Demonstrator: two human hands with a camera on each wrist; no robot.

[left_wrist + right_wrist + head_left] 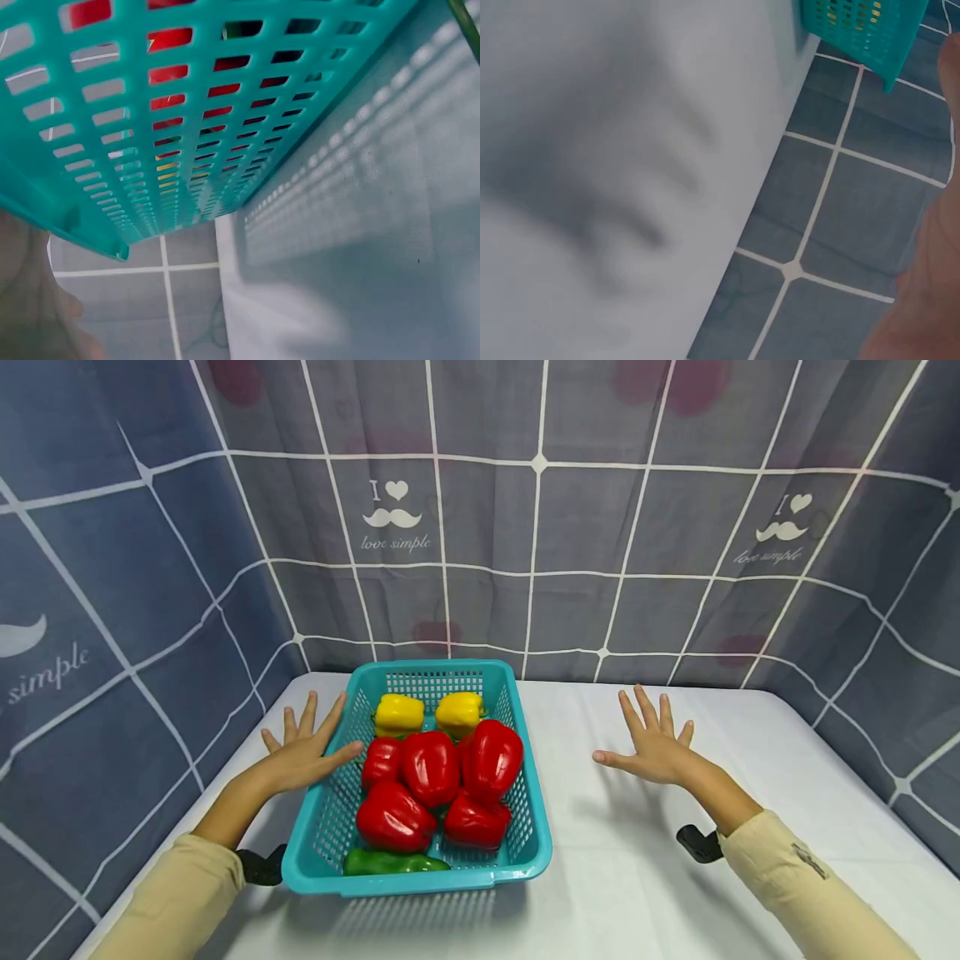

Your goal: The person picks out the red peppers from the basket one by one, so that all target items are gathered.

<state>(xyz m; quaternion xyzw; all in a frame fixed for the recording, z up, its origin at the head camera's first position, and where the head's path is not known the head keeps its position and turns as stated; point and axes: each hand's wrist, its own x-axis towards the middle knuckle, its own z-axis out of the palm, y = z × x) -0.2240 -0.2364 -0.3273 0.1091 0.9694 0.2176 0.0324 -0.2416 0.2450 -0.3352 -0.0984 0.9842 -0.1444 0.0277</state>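
Observation:
A teal plastic basket (pixel 534 810) with perforated walls stands left of centre on the white table. Inside it are two yellow bell peppers (pixel 399 714) at the back, several red bell peppers (pixel 431 768) in the middle and a long green pepper (pixel 395 862) along the near wall. My left hand (pixel 303 756) is spread flat at the basket's left rim, its thumb reaching over the edge; the left wrist view shows the basket wall (pixel 202 112) close by. Over the table to the right, my right hand (pixel 656 750) is held up with fingers spread, holding nothing.
The white table surface (pixel 600 893) extends to the right of the basket. A grey-blue checked curtain (pixel 480 527) with white lines rises behind and along both sides. Dark wrist straps (pixel 699 843) sit at the sleeve cuffs.

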